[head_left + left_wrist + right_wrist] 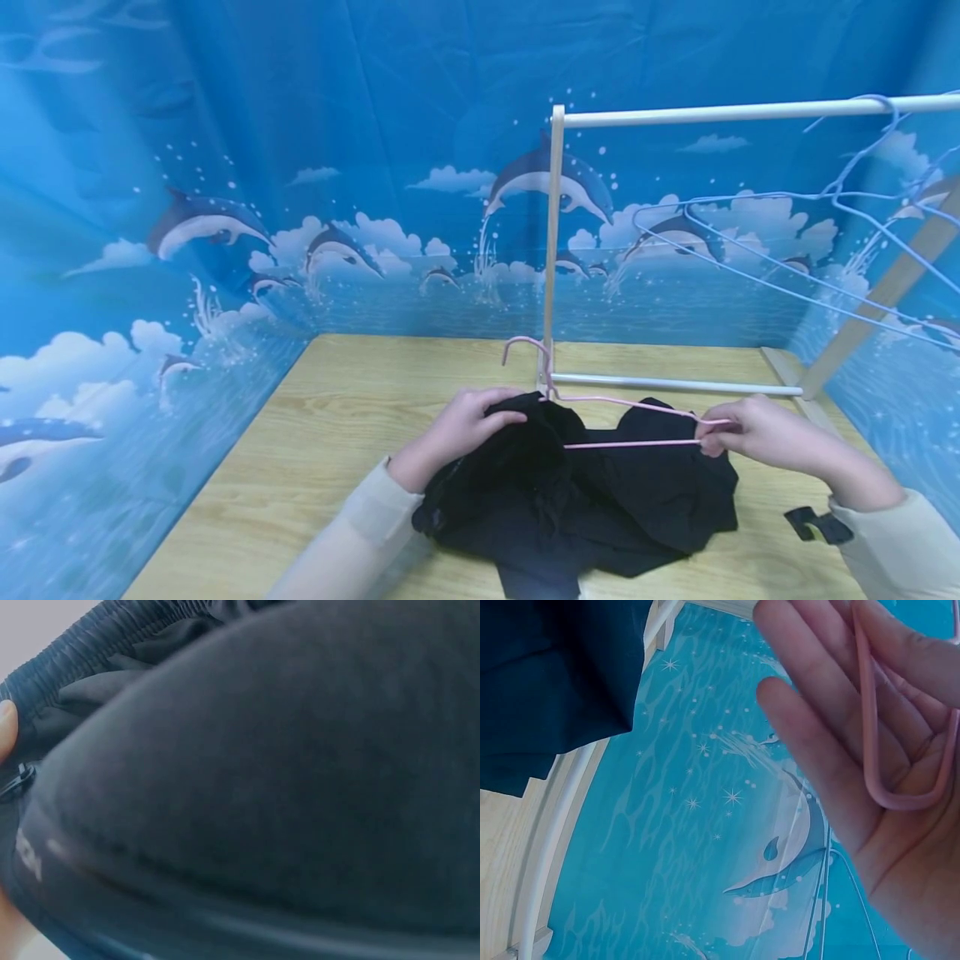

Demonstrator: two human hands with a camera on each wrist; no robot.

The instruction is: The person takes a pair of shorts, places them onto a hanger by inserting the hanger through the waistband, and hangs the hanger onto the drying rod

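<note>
Left hand (pixel 472 423) pinches the black garment (pixel 637 500), bunched on the wooden table (pixel 337 408). Right hand (pixel 761 433) grasps one end of the pink hanger (pixel 633 444); its other end is hidden by the garment.

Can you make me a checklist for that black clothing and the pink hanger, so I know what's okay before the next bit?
1. Right grip has the pink hanger: ok, it pinches the right end.
2. Left grip has the black clothing: ok, it holds the cloth near the hanger's neck.
3. Hanger's left end is properly inside: cannot tell, the cloth hides it.
4. Hanger's right end is inside: not ok, it's in the right grip, outside the cloth.
5. Hook is free of the cloth: ok, it sticks up above it.
</note>
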